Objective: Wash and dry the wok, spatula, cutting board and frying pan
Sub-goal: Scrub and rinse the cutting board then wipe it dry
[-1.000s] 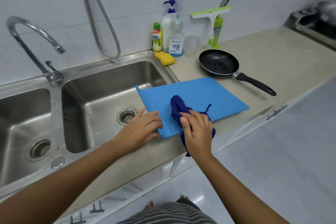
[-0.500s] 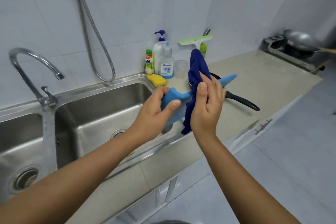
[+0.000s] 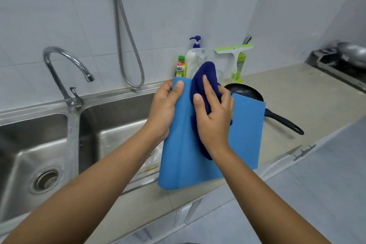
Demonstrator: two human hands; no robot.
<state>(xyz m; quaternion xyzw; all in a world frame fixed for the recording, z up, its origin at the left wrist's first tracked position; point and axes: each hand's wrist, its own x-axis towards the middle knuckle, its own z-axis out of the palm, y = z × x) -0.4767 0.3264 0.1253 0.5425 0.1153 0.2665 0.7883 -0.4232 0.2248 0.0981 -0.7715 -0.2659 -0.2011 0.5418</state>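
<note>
We see the blue cutting board (image 3: 243, 134) upright above the desk (image 3: 297, 89) edge. The left hand (image 3: 166, 109) grips its top left corner and the right hand (image 3: 213, 117) holds a dark blue cloth (image 3: 204, 77) against it. Black frying pan (image 3: 245, 92) flat on the desk just behind, handle pointing right. Grey wok (image 3: 352, 53) far right on the stove (image 3: 324, 59).

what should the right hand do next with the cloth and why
Probably sweep the right hand and its cloth down the face of the cutting board. The left hand grips the board's top edge and holds it upright. The cloth sits only near the top, so the lower face lies bare below it.
</note>
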